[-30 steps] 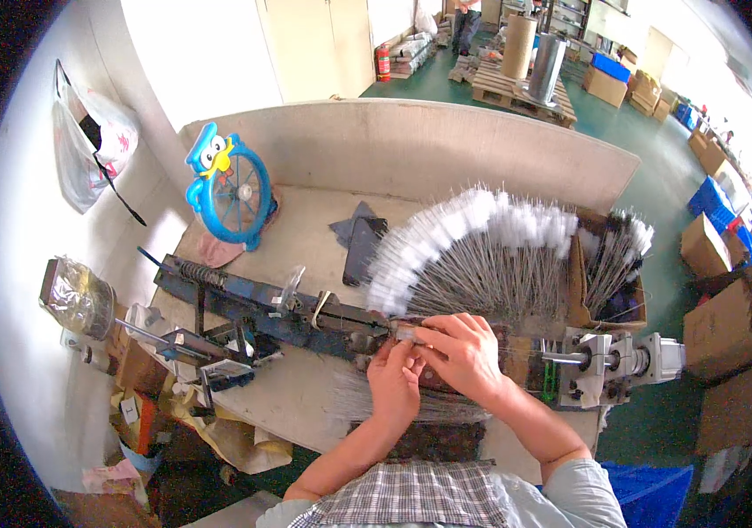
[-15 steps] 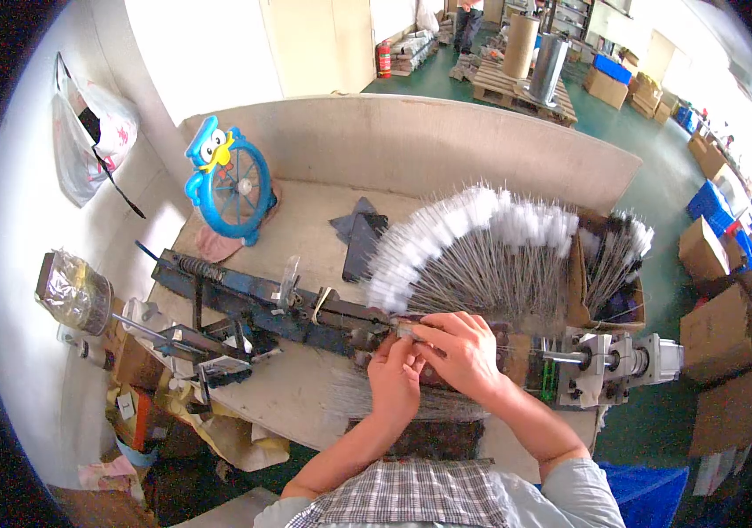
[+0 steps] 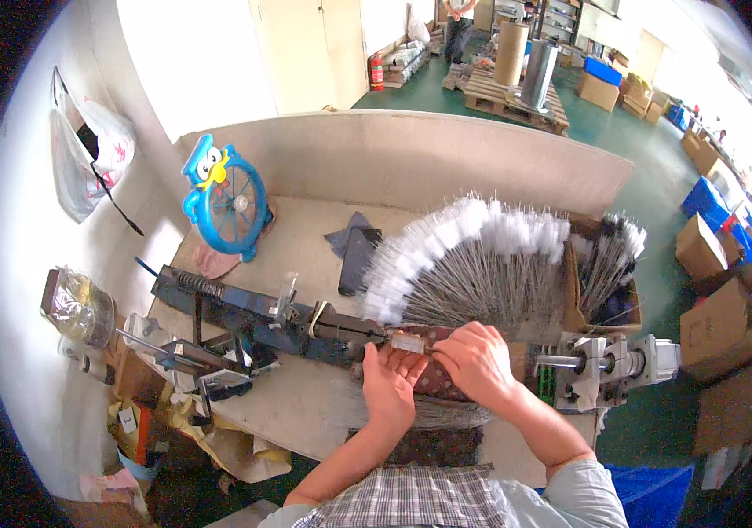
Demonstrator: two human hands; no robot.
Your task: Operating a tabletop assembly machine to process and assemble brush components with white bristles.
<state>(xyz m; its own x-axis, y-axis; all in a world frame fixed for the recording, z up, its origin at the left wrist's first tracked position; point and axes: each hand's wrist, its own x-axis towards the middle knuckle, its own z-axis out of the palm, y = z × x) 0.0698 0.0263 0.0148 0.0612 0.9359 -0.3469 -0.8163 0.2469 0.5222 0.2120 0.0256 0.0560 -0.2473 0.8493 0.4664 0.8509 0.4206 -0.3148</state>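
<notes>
My left hand (image 3: 389,387) is turned palm up with its thumb raised and its fingers spread. Its fingertips lie just under a small pale piece (image 3: 408,342), whitish in front and brownish on top. At that piece's right end, my right hand (image 3: 477,363) pinches something thin, mostly hidden by the fingers. To the left, a long dark machine bar (image 3: 253,310) runs up close to the piece. Behind my hands a wide fan of wire-stemmed brushes (image 3: 473,260) with white bristle heads covers the table. Loose thin wires (image 3: 446,412) lie below my hands.
A motor unit with a shaft (image 3: 618,363) stands at the right table end. Behind it is a carton (image 3: 576,286) of more brushes. A blue duck-shaped fan (image 3: 233,207), a dark phone-like slab (image 3: 358,261) and a low partition (image 3: 411,158) are further back. A person (image 3: 459,31) stands far off.
My left hand has opened from its pinch, palm turned up. My right hand has drawn slightly right and down, and the pale piece now shows between the hands.
</notes>
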